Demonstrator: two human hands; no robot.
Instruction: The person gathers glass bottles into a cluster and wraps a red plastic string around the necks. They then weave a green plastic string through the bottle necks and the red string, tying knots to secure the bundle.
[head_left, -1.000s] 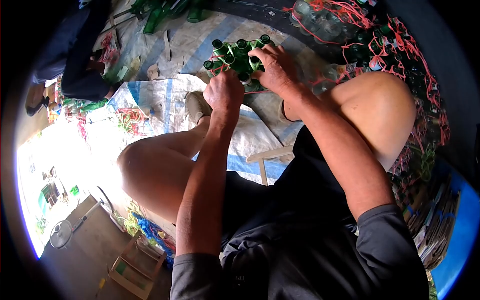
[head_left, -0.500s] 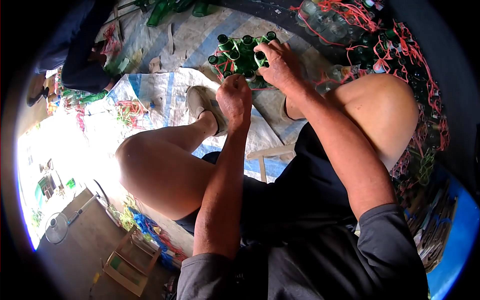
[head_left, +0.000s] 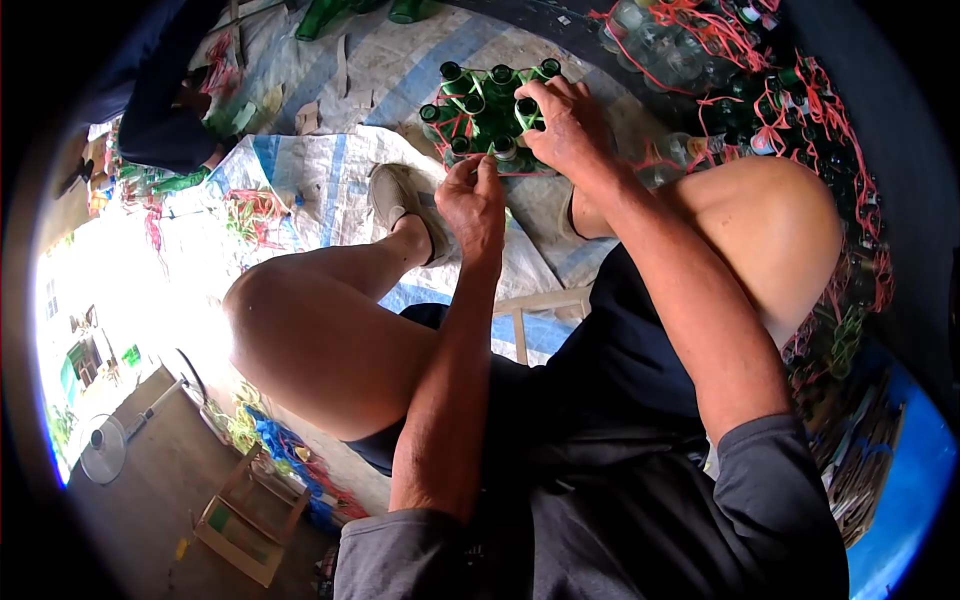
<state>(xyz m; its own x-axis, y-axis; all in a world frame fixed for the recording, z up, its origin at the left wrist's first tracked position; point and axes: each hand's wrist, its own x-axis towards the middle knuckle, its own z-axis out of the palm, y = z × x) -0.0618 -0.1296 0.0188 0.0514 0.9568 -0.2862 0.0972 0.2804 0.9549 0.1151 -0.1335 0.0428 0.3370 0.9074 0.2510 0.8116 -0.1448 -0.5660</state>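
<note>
Several green bottles (head_left: 480,105) stand bundled in string on the woven sheet (head_left: 320,180), just beyond the person's shoe (head_left: 400,200). Since a second ago the left hand (head_left: 475,200) has drawn back from the bundle's near edge, fingers pinched, probably pulling string taut. Right hand (head_left: 565,125) stays clamped over the bundle's right-side necks, so the tying looks underway.

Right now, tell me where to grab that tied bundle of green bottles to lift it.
Probably by the necks, from above: the bundle stands upright, mouths up, with cord looped round the necks. The right hand already rests on the far-right necks; the left hand is at the near edge.
</note>
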